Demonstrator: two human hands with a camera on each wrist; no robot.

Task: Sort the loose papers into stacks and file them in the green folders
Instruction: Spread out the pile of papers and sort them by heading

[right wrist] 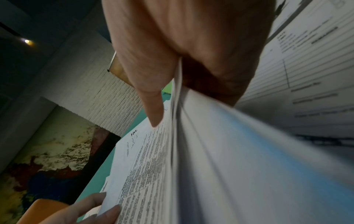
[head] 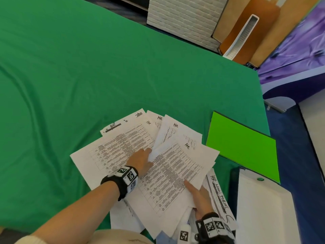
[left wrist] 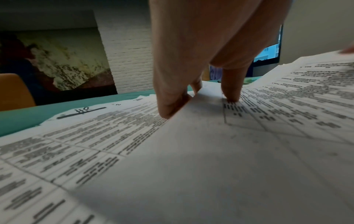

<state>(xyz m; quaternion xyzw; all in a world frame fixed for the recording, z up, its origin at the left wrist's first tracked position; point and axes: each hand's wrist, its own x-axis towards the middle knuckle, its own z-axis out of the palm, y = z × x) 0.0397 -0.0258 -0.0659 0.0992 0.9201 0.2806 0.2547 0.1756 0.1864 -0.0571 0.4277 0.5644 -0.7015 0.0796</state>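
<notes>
Several printed sheets marked "HR" lie fanned on the green cloth. My right hand grips a stack of papers at its near right edge. In the right wrist view its thumb lies on top of the stack's edge and the fingers are underneath. My left hand pinches the left edge of the stack's top sheet; its thumb is at the edge and a finger presses on top. A bright green folder lies shut to the right.
A sheet lettered "HR ADMIN FORMS" lies under the stack on the right. A white case with a green button sits at the near right. The table edge runs along the right; green cloth stretches left and far.
</notes>
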